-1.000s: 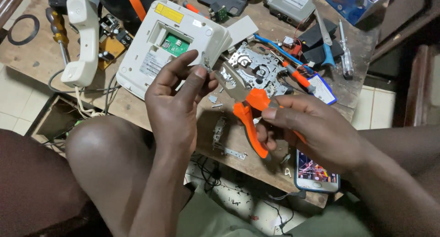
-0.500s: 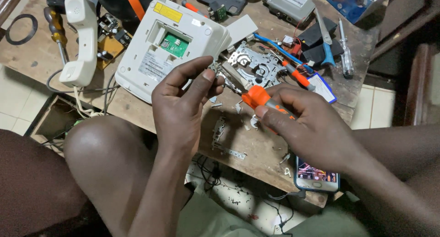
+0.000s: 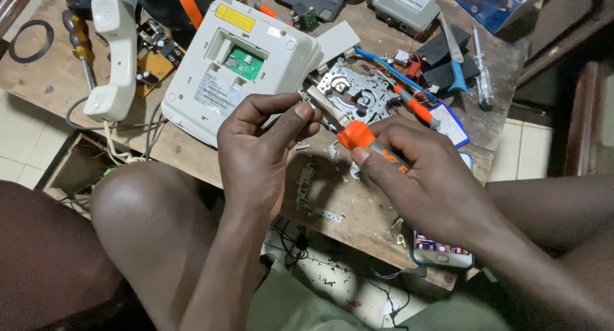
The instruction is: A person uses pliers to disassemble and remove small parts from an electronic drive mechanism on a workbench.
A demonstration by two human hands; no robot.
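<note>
My left hand (image 3: 259, 145) pinches a small metal part (image 3: 306, 99) between thumb and fingertips, just in front of the white telephone base (image 3: 236, 65). My right hand (image 3: 422, 177) is closed around orange-handled pliers (image 3: 358, 138), whose jaws point at the small part. Most of the handles are hidden in my palm. Both hands hover over the worn wooden table (image 3: 358, 209), close to a metal mechanism plate (image 3: 355, 94).
A white handset (image 3: 112, 56) with cord lies at left beside a screwdriver (image 3: 80, 43). A phone (image 3: 441, 248) sits at the table's near edge under my right wrist. Blue-handled tools (image 3: 455, 62), a grey box (image 3: 403, 5) and loose metal bits crowd the back. My knee (image 3: 141, 209) is below.
My right hand has turned and lifted the orange pliers, bringing their jaws up toward the part in my left hand. The handles, earlier hanging down in view, are now mostly covered by my palm.
</note>
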